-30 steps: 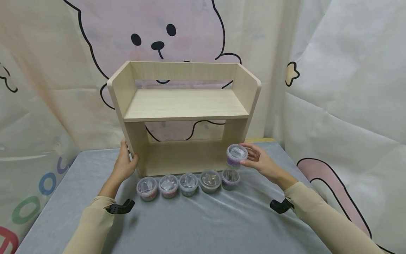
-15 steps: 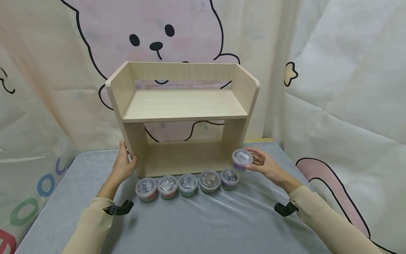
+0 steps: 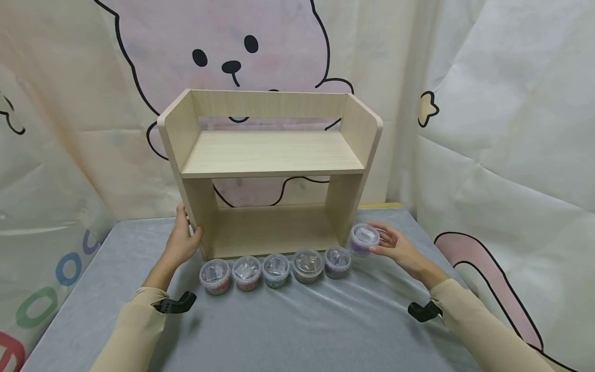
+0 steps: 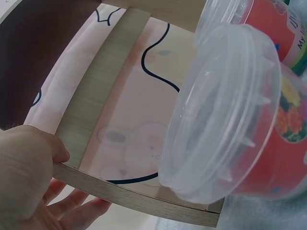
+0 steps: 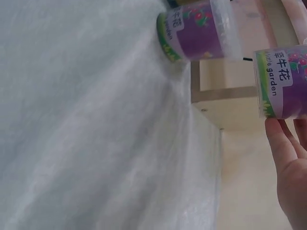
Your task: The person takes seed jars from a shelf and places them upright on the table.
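A light wooden two-tier shelf (image 3: pixel 274 151) stands on the cloth-covered table in the head view. My left hand (image 3: pixel 182 240) grips its left side panel low down, thumb inside the edge and fingers outside, as the left wrist view shows. In my right hand (image 3: pixel 396 250), thumb and fingertips hold a small lidded plastic tub (image 3: pixel 364 238) beside the shelf's front right corner. Its purple label (image 5: pixel 283 84) reads "little garden" in the right wrist view. Just left of it stands another purple-labelled tub (image 3: pixel 337 262), the right end of a row.
Several more clear-lidded tubs (image 3: pixel 247 273) line up along the shelf's front edge, some with red labels (image 4: pixel 288 28). Grey cloth (image 3: pixel 297 330) covers the table. Printed curtains (image 3: pixel 502 170) hang behind and at both sides.
My right hand has carried the tub rightward and down, from in front of the shelf's right panel to beside its front corner. My left hand keeps its grip on the shelf.
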Demonstrator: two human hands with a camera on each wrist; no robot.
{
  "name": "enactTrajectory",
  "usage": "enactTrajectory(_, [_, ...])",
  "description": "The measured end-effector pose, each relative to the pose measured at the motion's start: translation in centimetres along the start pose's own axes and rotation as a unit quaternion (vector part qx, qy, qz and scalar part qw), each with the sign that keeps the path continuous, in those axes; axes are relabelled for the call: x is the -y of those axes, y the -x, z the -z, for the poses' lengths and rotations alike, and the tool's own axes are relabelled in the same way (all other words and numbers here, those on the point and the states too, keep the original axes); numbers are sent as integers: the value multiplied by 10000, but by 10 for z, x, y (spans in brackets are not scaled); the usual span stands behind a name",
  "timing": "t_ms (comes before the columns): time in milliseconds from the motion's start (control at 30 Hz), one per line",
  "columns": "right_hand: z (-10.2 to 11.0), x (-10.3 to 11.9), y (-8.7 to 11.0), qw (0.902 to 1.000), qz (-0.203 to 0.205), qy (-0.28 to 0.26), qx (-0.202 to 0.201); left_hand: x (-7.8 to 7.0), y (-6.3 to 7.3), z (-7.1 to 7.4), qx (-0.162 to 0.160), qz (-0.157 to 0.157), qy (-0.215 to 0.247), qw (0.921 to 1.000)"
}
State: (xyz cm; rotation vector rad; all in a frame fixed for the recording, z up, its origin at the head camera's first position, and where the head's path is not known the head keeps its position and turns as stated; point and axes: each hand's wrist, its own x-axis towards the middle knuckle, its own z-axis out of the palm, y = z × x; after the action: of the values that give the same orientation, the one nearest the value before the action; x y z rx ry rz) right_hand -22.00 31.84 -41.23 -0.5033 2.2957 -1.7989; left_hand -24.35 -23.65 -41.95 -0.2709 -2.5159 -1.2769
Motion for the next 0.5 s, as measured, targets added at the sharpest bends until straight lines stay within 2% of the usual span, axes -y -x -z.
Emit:
enactTrajectory(300, [3, -23, 7, 9998, -180, -17, 111, 1, 0, 0, 4, -13, -32, 10000])
enactTrajectory(500, [2, -36, 9, 9997, -84, -168, 128, 3, 0, -1, -7, 14, -52, 10000])
